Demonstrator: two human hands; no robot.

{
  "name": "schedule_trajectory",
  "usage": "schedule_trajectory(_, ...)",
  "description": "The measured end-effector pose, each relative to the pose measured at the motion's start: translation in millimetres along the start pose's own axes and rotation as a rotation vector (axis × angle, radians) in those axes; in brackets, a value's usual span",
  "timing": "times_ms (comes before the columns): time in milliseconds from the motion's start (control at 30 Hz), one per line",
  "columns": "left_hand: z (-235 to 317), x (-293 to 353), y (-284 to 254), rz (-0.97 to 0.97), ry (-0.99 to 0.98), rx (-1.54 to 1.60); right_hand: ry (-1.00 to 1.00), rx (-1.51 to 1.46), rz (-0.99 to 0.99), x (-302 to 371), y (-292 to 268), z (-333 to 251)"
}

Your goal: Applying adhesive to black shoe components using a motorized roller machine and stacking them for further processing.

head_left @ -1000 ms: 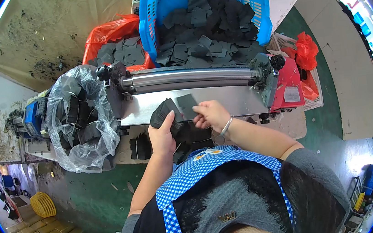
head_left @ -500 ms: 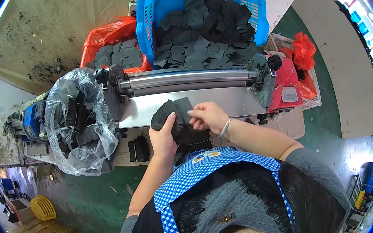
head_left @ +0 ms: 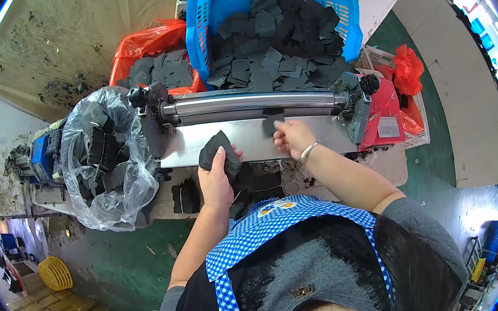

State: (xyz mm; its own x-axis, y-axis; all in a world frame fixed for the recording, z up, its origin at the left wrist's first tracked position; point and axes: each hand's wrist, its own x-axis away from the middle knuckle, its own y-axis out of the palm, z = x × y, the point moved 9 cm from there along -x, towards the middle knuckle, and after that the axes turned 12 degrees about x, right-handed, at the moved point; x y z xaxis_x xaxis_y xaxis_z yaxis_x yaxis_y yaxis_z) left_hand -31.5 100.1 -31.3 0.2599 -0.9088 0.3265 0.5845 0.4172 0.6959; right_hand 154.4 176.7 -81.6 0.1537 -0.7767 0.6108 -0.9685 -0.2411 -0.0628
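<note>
My left hand [head_left: 217, 180] is closed round a fanned stack of thin black pieces [head_left: 218, 153], held over the near edge of the machine's metal feed plate [head_left: 192, 142]. Further right, my right hand [head_left: 294, 138] pinches a single black piece [head_left: 269, 125] by its near end. That piece lies on the plate, its far edge close to the steel roller [head_left: 249, 102]. A silver bangle circles my right wrist. Black grime coats the roller's end housings.
Behind the roller stands a blue basket [head_left: 192, 45] heaped with black pieces, beside a red bag [head_left: 141, 43] of more. At left, a clear plastic bag [head_left: 117, 207] holds tied bundles. Red machine housing [head_left: 377, 113] flanks the right. Banded black bundles [head_left: 186, 196] lie below the plate.
My right hand has drawn one piece off the stack and carried it right and forward onto the plate, toward the roller. My left hand stays nearly in place with the stack.
</note>
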Motion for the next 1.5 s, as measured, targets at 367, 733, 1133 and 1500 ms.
schedule_trajectory(367, -10, 14, 10, 0.011, -0.205, 0.123, -0.903, 0.534, 0.041, 92, 54, -76)
schedule_trajectory(733, 10, 7, -8, 0.016, 0.143, -0.15, -0.757, 0.392, -0.063, 70, 63, -43)
schedule_trajectory(1133, 24, 0, -30, 0.082, 0.187, -0.289, 0.04, -0.259, 0.101, 1, -5, 0)
schedule_trajectory(1500, 29, 0, -15, 0.023, 0.216, -0.251, -0.053, -0.073, 0.007, 2, -1, -10)
